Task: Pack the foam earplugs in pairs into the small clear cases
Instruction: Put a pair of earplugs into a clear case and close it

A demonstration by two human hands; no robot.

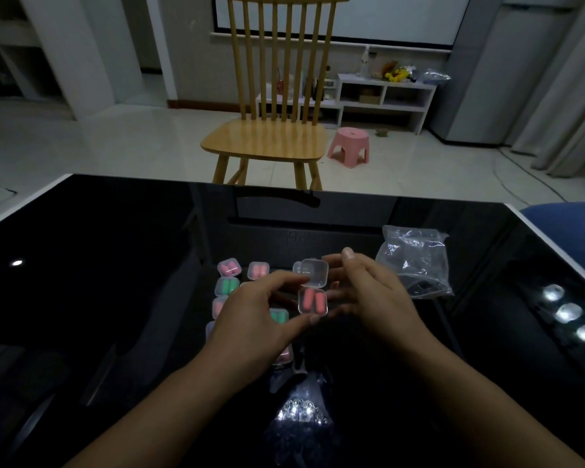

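Holding an open clear case just above the glossy black bench, the left hand pinches its base by the near edge and side, thumb under and fingers curled over the top corner. Two pink earplugs lie side by side in the base, and the hinged lid stands up and back from it. The right hand is beside the case with fingers spread fairly wide; whether any fingertip touches the lid I cannot tell.

This case looks very light, thin and hard-walled, probably slick, so a pinch across its opposite side walls should steady it better than pressure on the flat faces. Its hinge is likely the weak spot; pressing the lid down at the free edge seems safer than twisting it. Foam plugs are soft and springy and may ride up under the lid.

Filled cases with pink and green pairs sit in a cluster under and beyond the left hand, and a crumpled plastic bag lies to the right.
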